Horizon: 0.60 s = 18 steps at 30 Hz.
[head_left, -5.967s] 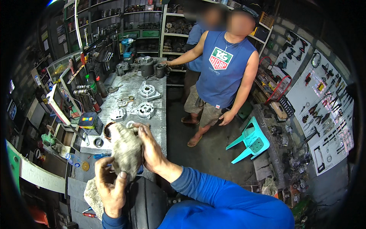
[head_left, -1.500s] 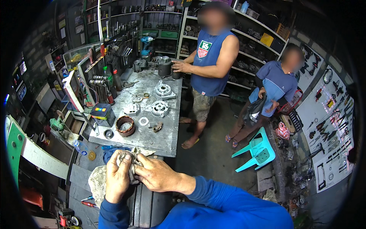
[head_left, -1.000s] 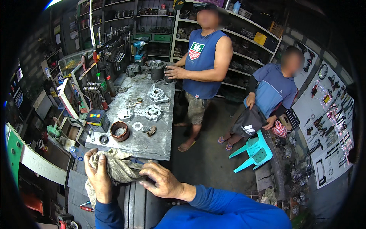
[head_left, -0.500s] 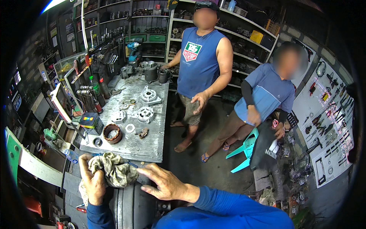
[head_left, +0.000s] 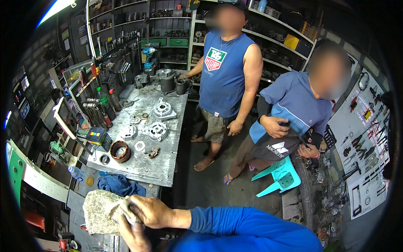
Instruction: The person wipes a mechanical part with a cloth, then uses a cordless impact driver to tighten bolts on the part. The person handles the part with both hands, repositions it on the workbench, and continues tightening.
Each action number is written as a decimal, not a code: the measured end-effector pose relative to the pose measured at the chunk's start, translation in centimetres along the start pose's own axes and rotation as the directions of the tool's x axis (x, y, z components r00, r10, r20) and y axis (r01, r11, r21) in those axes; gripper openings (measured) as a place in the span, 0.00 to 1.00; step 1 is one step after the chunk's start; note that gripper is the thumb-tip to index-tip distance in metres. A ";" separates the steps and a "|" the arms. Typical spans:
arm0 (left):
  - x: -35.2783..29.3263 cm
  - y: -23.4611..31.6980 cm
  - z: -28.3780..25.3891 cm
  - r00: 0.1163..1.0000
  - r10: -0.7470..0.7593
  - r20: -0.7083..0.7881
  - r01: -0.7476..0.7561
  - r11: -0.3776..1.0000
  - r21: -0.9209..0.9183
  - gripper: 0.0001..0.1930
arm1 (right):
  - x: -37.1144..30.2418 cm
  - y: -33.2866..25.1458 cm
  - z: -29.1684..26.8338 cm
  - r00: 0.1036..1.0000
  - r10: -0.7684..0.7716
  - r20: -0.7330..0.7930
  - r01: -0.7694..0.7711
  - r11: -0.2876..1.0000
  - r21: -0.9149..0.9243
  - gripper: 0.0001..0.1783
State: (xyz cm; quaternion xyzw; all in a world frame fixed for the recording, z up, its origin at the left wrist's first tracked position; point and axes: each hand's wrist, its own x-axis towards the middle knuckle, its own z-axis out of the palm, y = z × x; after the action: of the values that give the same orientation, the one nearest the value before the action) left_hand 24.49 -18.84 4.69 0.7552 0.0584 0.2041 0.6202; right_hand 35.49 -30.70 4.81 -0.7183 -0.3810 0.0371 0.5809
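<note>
Rag (head_left: 126, 207) between both hands (head_left: 156, 212)

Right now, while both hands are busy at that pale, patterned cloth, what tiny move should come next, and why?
Maybe loosen the bunched end a little with the right hand. That hand seems to pinch the pale, patterned cloth into tight folds, with the blurred left hand close against it, so I can't tell whether anything is tucked inside.
</note>
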 end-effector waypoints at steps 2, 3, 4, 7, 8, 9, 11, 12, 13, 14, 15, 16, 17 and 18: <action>-1.8 0.7 1.1 0.993 0.107 -0.041 -0.078 0.888 0.453 0.41 | 0.2 1.0 -0.3 0.999 0.016 -0.042 -0.016 1.000 -0.006 0.14; -2.3 1.3 1.1 0.995 0.096 0.032 -0.099 0.875 0.474 0.43 | 0.3 1.3 -0.5 1.000 -0.013 0.002 0.013 1.000 -0.014 0.16; -2.6 2.2 1.0 0.991 0.083 0.105 -0.124 0.861 0.493 0.48 | 0.3 1.5 -0.7 0.999 -0.013 0.046 0.015 0.999 -0.029 0.18; -3.3 5.2 0.5 0.910 0.407 0.077 -0.361 0.689 0.628 0.35 | 0.4 1.5 -1.3 0.999 0.037 0.034 -0.034 0.996 -0.086 0.27; -3.4 6.1 0.2 0.835 0.545 0.079 -0.437 0.568 0.697 0.32 | 0.3 1.4 -1.1 0.996 0.066 0.054 -0.060 0.991 -0.117 0.29; -3.5 7.0 -0.4 0.836 0.549 0.025 -0.401 0.578 0.711 0.30 | 0.0 1.1 -0.8 0.995 0.063 0.077 -0.052 0.990 -0.132 0.32; -2.1 7.3 -1.4 0.836 0.541 0.088 -0.401 0.494 0.771 0.34 | -0.4 0.8 0.1 0.995 -0.091 0.036 0.096 0.979 -0.180 0.38; -1.0 7.1 -2.3 0.868 0.471 0.159 -0.372 0.404 0.836 0.40 | -0.3 0.8 0.5 0.974 -0.201 0.105 0.215 0.964 -0.153 0.41; -0.5 6.3 -1.7 0.967 0.255 -0.025 -0.185 0.763 0.619 0.40 | -0.5 0.5 1.2 0.930 -0.364 0.045 0.366 0.913 -0.178 0.40; 0.3 5.3 -1.4 0.965 0.262 -0.017 -0.195 0.760 0.620 0.37 | -0.5 0.4 1.6 0.819 -0.568 -0.077 0.544 0.813 -0.207 0.40; 1.3 4.3 -1.4 0.989 0.145 -0.001 -0.117 0.798 0.592 0.35 | -0.4 0.6 1.7 0.840 -0.543 0.001 0.535 0.826 -0.177 0.42; 2.0 3.4 -1.5 0.999 0.024 0.021 -0.032 0.825 0.565 0.33 | -0.5 0.7 1.7 0.950 -0.208 0.233 0.238 0.966 -0.105 0.40; 1.9 2.7 -1.1 0.995 0.103 0.010 -0.083 0.732 0.676 0.29 | -0.5 0.9 1.3 0.944 -0.255 0.208 0.278 0.957 -0.088 0.38; 2.2 2.2 -1.1 0.997 0.078 0.017 -0.068 0.716 0.695 0.29 | -0.6 1.2 0.7 0.940 -0.280 0.196 0.298 0.952 -0.068 0.36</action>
State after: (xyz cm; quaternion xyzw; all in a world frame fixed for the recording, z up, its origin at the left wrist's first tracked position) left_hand 25.67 -17.56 7.48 0.9328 0.1052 0.1967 0.2832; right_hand 35.31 -30.53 3.32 -0.6752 -0.5360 -0.0009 0.5068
